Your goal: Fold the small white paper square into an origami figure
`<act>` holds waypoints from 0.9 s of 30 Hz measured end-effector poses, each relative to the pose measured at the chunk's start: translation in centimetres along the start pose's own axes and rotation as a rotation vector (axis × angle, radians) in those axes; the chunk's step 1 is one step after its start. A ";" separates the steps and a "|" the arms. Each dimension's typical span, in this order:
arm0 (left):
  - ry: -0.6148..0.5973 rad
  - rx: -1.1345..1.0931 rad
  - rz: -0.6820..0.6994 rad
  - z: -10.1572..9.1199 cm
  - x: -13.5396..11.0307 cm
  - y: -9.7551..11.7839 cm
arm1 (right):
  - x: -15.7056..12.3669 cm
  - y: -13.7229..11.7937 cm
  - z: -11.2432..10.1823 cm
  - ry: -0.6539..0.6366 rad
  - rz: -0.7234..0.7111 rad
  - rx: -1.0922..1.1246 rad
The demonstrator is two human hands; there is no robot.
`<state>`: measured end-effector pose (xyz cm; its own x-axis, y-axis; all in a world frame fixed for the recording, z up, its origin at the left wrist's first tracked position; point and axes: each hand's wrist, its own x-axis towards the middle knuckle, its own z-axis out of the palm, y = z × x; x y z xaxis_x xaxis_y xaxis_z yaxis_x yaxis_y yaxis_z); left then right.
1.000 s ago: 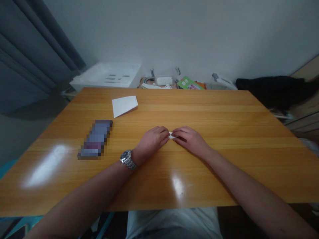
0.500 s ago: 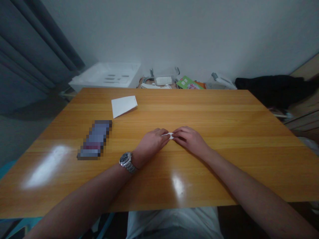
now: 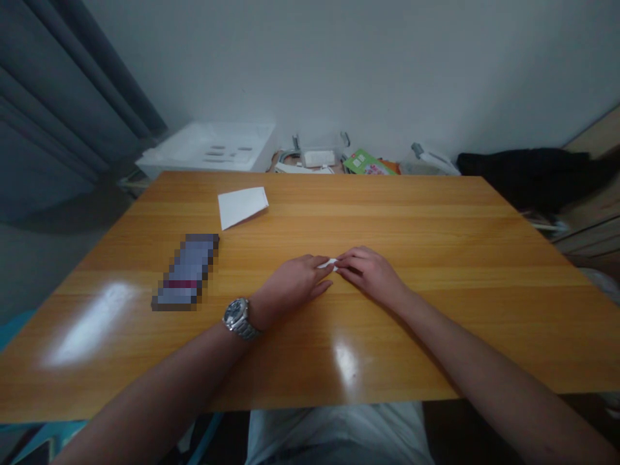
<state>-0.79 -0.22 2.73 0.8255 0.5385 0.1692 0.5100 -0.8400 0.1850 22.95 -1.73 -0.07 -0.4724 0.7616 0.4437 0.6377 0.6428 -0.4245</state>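
A small white piece of folded paper point(image 3: 332, 263) lies on the wooden table, mostly covered by fingers. My left hand point(image 3: 296, 284), with a metal watch point(image 3: 238, 317) on its wrist, rests at the paper's left side. Its fingers are stretched out over the paper, and the thumb stands apart below them. From the right, my right hand point(image 3: 372, 274) grips the paper's edge between thumb and fingertips. How the paper is folded cannot be made out.
A larger white sheet of paper point(image 3: 242, 206) lies at the back left of the table point(image 3: 436, 226). Nearer is a pixelated phone-like object point(image 3: 186, 271). Behind the table stand a white plastic tray point(image 3: 208, 145), a green booklet point(image 3: 367, 162) and dark cloth point(image 3: 533, 171).
My left hand has shifted slightly left, and its thumb has come off the paper and spread away from the fingers. My right hand stays nearly still on the paper.
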 end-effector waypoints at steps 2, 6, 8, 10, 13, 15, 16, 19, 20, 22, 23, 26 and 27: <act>-0.006 0.029 -0.002 0.0 0.0 0.1 | 0.0 0.0 0.0 0.004 0.000 0.002; -0.037 0.071 -0.015 -0.1 0.1 0.7 | -0.1 0.1 0.1 0.015 -0.001 0.017; -0.056 0.078 -0.012 -0.2 0.1 0.9 | -0.1 0.1 0.1 0.018 0.005 0.024; -0.071 0.090 -0.006 -0.4 0.1 1.1 | -0.2 0.1 0.1 0.017 0.014 0.025; -0.077 0.110 0.001 -0.6 0.1 1.3 | -0.3 0.1 0.2 0.019 0.029 0.033; -0.072 0.109 0.005 -0.7 0.1 1.3 | -0.3 0.2 0.2 0.022 0.032 0.044; -0.070 0.105 0.007 -0.7 0.1 1.3 | -0.3 0.2 0.2 0.022 0.032 0.048; -0.074 0.071 0.006 -0.7 0.0 0.8 | -0.3 0.1 0.1 0.023 0.039 0.049; -0.077 0.051 0.008 -0.7 0.0 0.5 | -0.3 0.1 0.1 0.021 0.043 0.049; -0.073 0.004 0.035 -0.8 -0.1 0.0 | -0.3 0.0 0.0 0.016 0.049 0.051; -0.073 -0.016 0.053 -0.9 -0.2 -0.2 | -0.2 0.0 -0.1 0.014 0.050 0.054; -0.061 -0.012 0.056 -1.2 -0.3 -0.2 | -0.2 -0.1 -0.1 0.010 0.052 0.065; -0.059 0.007 0.044 -1.3 -0.2 -0.1 | -0.2 -0.1 -0.1 0.013 0.055 0.068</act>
<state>-1.31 -0.21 3.90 0.8601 0.4960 0.1196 0.4742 -0.8636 0.1714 23.01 -1.97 0.00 -0.4293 0.7950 0.4285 0.6196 0.6045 -0.5007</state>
